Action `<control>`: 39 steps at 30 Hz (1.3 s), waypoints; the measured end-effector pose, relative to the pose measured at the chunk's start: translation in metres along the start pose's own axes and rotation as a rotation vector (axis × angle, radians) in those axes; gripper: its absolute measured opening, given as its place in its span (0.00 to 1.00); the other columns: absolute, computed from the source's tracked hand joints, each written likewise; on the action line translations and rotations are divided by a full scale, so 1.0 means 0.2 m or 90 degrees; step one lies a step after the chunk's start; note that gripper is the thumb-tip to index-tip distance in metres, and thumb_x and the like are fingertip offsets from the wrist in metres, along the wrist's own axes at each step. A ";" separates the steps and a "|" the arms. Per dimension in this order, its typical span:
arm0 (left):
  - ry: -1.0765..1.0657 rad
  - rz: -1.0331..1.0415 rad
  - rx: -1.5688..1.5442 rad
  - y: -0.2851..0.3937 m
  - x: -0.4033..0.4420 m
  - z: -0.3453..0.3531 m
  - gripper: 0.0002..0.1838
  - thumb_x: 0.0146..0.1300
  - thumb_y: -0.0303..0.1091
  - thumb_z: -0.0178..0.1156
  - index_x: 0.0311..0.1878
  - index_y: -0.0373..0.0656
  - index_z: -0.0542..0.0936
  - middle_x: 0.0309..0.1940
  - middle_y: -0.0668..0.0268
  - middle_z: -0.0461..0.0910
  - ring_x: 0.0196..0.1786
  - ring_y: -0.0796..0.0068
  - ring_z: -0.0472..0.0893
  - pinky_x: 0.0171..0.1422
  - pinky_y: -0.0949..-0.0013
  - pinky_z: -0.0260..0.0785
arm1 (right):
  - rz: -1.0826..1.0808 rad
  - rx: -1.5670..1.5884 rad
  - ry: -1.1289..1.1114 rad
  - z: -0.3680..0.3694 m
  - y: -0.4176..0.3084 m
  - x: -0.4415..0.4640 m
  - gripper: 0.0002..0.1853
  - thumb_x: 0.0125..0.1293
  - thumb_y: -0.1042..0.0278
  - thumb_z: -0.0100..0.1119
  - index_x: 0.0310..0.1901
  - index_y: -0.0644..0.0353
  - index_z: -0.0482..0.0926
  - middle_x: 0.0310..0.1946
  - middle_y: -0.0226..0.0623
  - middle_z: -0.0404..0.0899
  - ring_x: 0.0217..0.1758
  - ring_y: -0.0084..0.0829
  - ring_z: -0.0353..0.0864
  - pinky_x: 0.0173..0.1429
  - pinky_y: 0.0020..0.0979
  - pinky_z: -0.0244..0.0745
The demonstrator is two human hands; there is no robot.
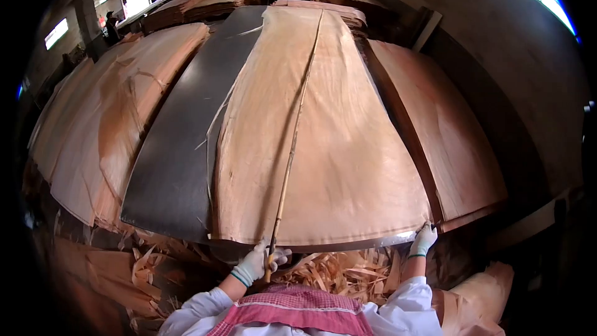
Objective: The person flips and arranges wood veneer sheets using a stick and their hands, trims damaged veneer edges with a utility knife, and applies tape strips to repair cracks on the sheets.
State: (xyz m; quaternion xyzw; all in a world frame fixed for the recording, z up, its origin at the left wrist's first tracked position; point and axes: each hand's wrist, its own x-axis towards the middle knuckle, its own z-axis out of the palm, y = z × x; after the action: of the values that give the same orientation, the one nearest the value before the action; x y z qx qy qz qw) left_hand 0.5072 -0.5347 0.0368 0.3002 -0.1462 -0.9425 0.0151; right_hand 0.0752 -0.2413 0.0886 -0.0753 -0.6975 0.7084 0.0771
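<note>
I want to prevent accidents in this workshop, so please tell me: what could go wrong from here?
The broad, thin sheet might tear if the right hand, at its near right corner, pulls unevenly. The long stick in the left hand reaches over most of the sheet's length, so its far end may be hard to control and could snag the surface. Loose scraps lie close in front of the person and could perhaps cause a slip.

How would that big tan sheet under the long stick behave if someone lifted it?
The sheet would probably flop, since its surface ripples. It may split easily lengthwise: thin strips trail along its left edge.
</note>
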 end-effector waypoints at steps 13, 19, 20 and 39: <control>0.394 0.274 0.046 -0.01 0.16 -0.12 0.15 0.70 0.45 0.55 0.41 0.41 0.75 0.27 0.59 0.79 0.22 0.68 0.77 0.25 0.72 0.77 | -0.013 -0.438 0.012 -0.13 0.59 0.12 0.29 0.55 0.62 0.67 0.57 0.66 0.75 0.47 0.50 0.82 0.47 0.42 0.82 0.54 0.36 0.74; 0.416 0.287 0.089 0.00 0.20 -0.08 0.15 0.72 0.44 0.51 0.41 0.40 0.75 0.27 0.60 0.80 0.23 0.70 0.79 0.25 0.72 0.76 | -0.030 -0.433 0.054 -0.05 0.37 0.05 0.20 0.57 0.60 0.63 0.49 0.61 0.80 0.40 0.51 0.83 0.45 0.47 0.82 0.52 0.40 0.74; 0.416 0.293 0.095 -0.01 0.21 -0.07 0.15 0.72 0.43 0.51 0.40 0.39 0.75 0.27 0.60 0.80 0.23 0.70 0.79 0.26 0.72 0.76 | -0.011 -0.457 0.065 -0.05 0.35 0.05 0.19 0.57 0.59 0.63 0.48 0.61 0.80 0.40 0.51 0.82 0.45 0.48 0.82 0.52 0.41 0.74; 0.289 0.128 0.172 -0.12 -0.15 -0.03 0.29 0.69 0.62 0.47 0.43 0.40 0.74 0.35 0.58 0.82 0.18 0.80 0.68 0.19 0.76 0.62 | 0.030 -0.612 0.047 -0.06 0.43 0.25 0.22 0.58 0.63 0.60 0.51 0.68 0.73 0.47 0.57 0.79 0.47 0.52 0.80 0.51 0.47 0.75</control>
State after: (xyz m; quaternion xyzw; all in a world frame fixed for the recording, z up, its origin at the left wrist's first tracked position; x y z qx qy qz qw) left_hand 0.5365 -0.5091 0.0424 0.4870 -0.2922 -0.8169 0.1008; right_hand 0.0290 -0.2208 0.0030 -0.1434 -0.9409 0.3040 0.0425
